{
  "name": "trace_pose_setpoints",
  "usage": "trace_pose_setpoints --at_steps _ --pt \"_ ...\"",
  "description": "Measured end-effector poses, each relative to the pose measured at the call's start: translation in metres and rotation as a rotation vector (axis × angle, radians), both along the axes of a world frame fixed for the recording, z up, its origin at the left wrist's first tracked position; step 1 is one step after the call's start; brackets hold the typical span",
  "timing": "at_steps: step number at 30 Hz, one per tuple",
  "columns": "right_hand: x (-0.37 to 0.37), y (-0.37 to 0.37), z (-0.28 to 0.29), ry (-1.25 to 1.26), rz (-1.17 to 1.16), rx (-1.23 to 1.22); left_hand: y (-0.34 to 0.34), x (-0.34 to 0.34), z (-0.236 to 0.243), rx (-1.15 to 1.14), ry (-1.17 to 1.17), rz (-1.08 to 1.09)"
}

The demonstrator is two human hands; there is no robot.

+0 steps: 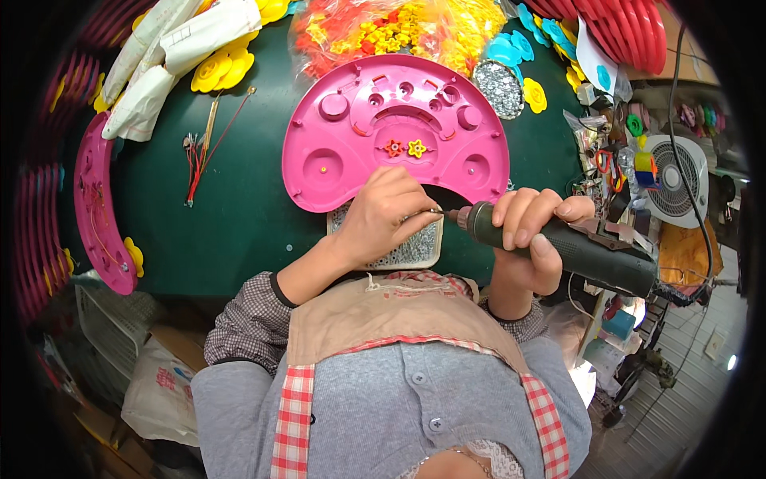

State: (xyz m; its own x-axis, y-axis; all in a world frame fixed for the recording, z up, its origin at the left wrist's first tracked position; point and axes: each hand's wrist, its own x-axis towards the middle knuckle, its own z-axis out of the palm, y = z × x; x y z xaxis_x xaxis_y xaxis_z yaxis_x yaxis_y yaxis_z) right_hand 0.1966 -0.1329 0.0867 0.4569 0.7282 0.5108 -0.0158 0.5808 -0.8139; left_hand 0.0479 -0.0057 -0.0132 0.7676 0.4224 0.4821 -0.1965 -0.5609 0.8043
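Note:
My right hand (531, 231) is wrapped round a dark electric screwdriver (602, 259), which lies level with its bit toward the left. At the bit's tip, the fingers of my left hand (387, 209) are pinched together; whatever sits between them is too small to name. Beyond my hands a pink curved plastic shell (367, 184) lies with its hollow side up. A red star-shaped piece (393, 148) and a yellow star-shaped piece (416, 148) sit side by side in its middle recess. Partly hidden under my left hand is a shallow tray (427, 254) of small silvery metal parts.
A clear bag (399, 28) of red and yellow pieces lies behind the shell, beside a round dish (499, 89) of metal bits. Thin wires (199, 160) and another pink part (100, 207) are at left. A fan (674, 180) and a hanging cable (677, 96) are at right.

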Motion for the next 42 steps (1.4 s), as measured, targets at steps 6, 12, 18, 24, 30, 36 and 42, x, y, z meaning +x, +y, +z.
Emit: trace_pose_setpoints --at_steps 6,12,18,24,30,36,42 --pt "0.000 0.003 0.001 0.071 0.011 0.044 0.003 -0.007 -0.002 -0.019 0.020 0.009" --pt "-0.002 0.001 0.001 0.131 0.030 0.043 0.006 -0.011 -0.002 -0.009 -0.013 -0.061" --pt "-0.014 0.035 -0.008 0.038 0.056 0.023 0.000 -0.032 0.010 0.045 -0.007 0.290" --pt "-0.023 0.088 -0.039 0.027 0.101 0.119 -0.013 -0.058 0.002 0.183 0.210 0.089" --pt "-0.050 0.121 -0.050 0.034 0.128 0.009 -0.028 -0.051 -0.024 0.382 0.293 0.131" --pt "-0.059 0.133 -0.058 0.059 0.144 -0.028 -0.029 -0.047 -0.026 0.339 0.190 0.155" --pt "-0.064 0.140 -0.066 0.048 0.168 -0.026 -0.029 -0.049 -0.026 0.256 0.159 0.113"
